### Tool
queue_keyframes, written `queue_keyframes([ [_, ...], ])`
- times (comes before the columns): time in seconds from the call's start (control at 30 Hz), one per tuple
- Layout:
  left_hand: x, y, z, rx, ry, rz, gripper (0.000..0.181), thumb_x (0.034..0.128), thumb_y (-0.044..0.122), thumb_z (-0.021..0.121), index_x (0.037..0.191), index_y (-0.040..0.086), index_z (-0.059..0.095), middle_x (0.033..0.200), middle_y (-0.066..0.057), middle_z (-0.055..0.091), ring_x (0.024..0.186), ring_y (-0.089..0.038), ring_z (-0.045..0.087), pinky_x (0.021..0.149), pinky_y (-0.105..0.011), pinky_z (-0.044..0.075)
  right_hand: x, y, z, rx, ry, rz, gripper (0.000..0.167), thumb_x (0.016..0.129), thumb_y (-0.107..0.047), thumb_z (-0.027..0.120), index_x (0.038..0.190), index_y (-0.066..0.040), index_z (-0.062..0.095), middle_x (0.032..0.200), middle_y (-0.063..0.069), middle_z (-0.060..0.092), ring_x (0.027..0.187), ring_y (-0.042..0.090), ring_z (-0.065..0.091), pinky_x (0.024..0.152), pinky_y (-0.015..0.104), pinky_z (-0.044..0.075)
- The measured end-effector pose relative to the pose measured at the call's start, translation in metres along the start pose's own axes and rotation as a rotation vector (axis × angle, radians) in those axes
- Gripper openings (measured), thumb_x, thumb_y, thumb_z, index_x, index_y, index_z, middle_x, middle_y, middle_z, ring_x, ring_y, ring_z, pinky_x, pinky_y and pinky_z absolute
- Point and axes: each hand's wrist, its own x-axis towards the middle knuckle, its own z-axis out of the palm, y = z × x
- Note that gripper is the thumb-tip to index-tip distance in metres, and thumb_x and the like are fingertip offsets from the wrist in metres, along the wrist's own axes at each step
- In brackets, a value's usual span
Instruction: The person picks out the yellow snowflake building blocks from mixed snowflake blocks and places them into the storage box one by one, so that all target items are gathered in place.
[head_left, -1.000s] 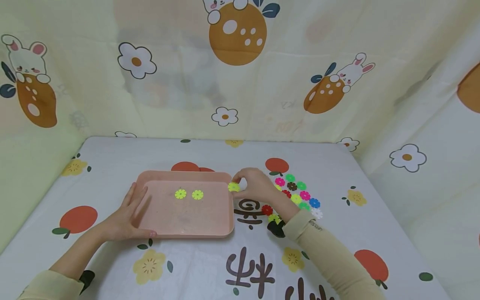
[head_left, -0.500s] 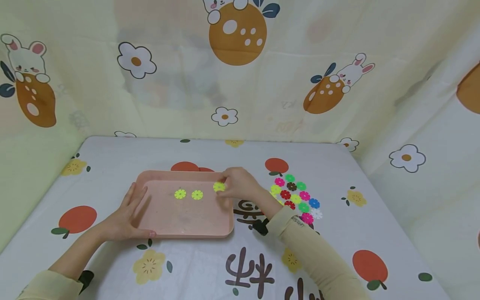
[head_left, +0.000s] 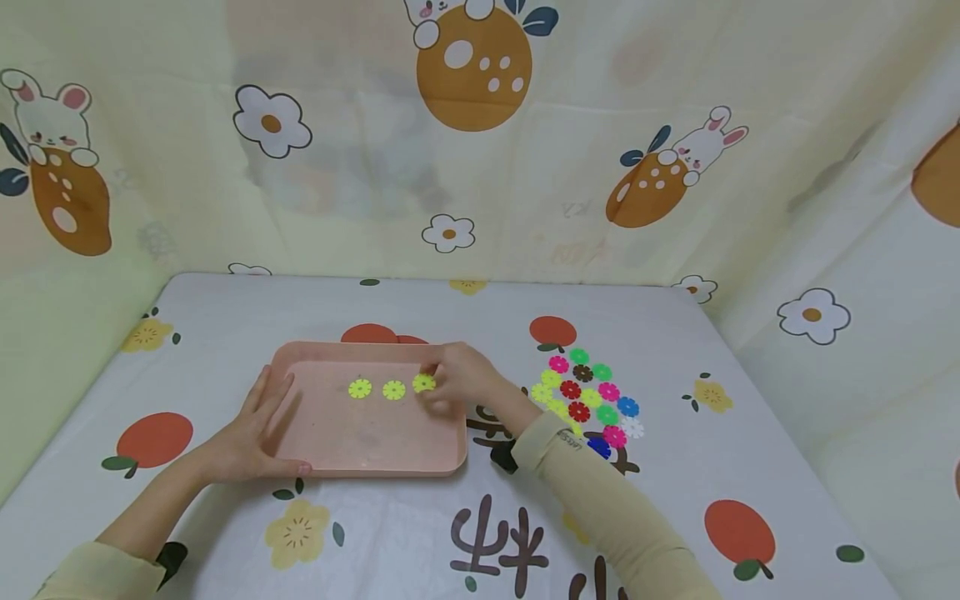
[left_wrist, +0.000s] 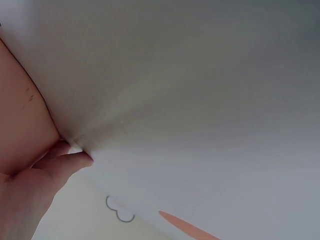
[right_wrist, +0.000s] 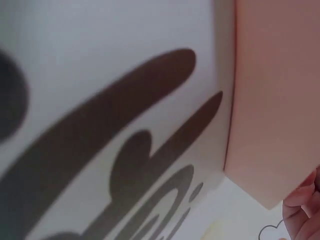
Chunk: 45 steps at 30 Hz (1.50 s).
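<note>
A shallow pink tray (head_left: 330, 433) lies on the table. Two yellow-green notched, flower-shaped discs (head_left: 360, 388) lie in it side by side. My right hand (head_left: 463, 379) reaches over the tray's right side and pinches a third yellow-green disc (head_left: 423, 382) just right of those two. Whether this disc touches the tray floor I cannot tell. My left hand (head_left: 251, 437) rests against the tray's left side, fingers spread and fairly straight, thumb along the near edge. The left wrist view shows fingertips (left_wrist: 77, 162) at the tray's edge; the right wrist view catches only part of the right hand (right_wrist: 302, 210).
Right of the tray, a loose cluster of several discs in pink, green, red, blue, brown, white and yellow-green (head_left: 591, 398) lies on the tablecloth (head_left: 405, 533), partly behind the right forearm. A patterned curtain (head_left: 337, 200) hangs beyond the table's back edge.
My right hand has moved left and inward from the tray's right rim, carrying the pinched disc close to the other two. More of the cluster shows. The left hand and tray stay put.
</note>
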Motion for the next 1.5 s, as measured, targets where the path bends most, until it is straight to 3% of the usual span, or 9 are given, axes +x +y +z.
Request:
queue_keyframes([
  [0.33, 0.000, 0.000, 0.001, 0.003, 0.000, -0.009, 0.125, 0.0603, 0.050, 0.079, 0.147, 0.014, -0.004, 0.147, -0.022, -0.018, 0.132, -0.049, -0.001, 0.086, -0.070, 0.030, 0.008, -0.002, 0.010, -0.035, -0.015, -0.021, 0.030, 0.072, -0.026, 0.076, 0.095, -0.008, 0.069, 0.086, -0.004, 0.063, 0.079, 0.013, 0.059, 0.068, 0.020, 0.047],
  [0.73, -0.001, 0.001, 0.000, -0.005, -0.002, 0.001, 0.125, 0.0605, 0.049, 0.079, 0.147, 0.014, -0.003, 0.147, -0.023, -0.017, 0.131, -0.049, -0.001, 0.087, -0.070, 0.029, 0.014, -0.002, 0.016, -0.100, -0.046, 0.031, 0.030, 0.073, -0.026, 0.076, 0.096, -0.009, 0.070, 0.079, -0.005, 0.060, 0.072, 0.008, 0.053, 0.063, 0.018, 0.045],
  [1.13, -0.001, -0.001, 0.000, -0.004, -0.002, -0.002, 0.124, 0.0605, 0.050, 0.079, 0.147, 0.012, -0.001, 0.147, -0.022, -0.018, 0.130, -0.051, 0.002, 0.086, -0.070, 0.030, 0.015, 0.000, 0.015, -0.173, -0.053, -0.006, 0.023, 0.073, -0.026, 0.074, 0.089, -0.011, 0.068, 0.073, -0.004, 0.058, 0.070, 0.009, 0.050, 0.060, 0.020, 0.042],
  [1.5, -0.001, 0.000, 0.000, -0.008, -0.008, -0.015, 0.124, 0.0603, 0.049, 0.080, 0.147, 0.013, -0.001, 0.147, -0.022, -0.018, 0.129, -0.052, 0.004, 0.085, -0.069, 0.031, 0.011, -0.003, 0.011, -0.091, -0.063, 0.041, 0.037, 0.074, -0.025, 0.075, 0.106, -0.007, 0.068, 0.093, -0.001, 0.065, 0.080, 0.010, 0.056, 0.072, 0.020, 0.047],
])
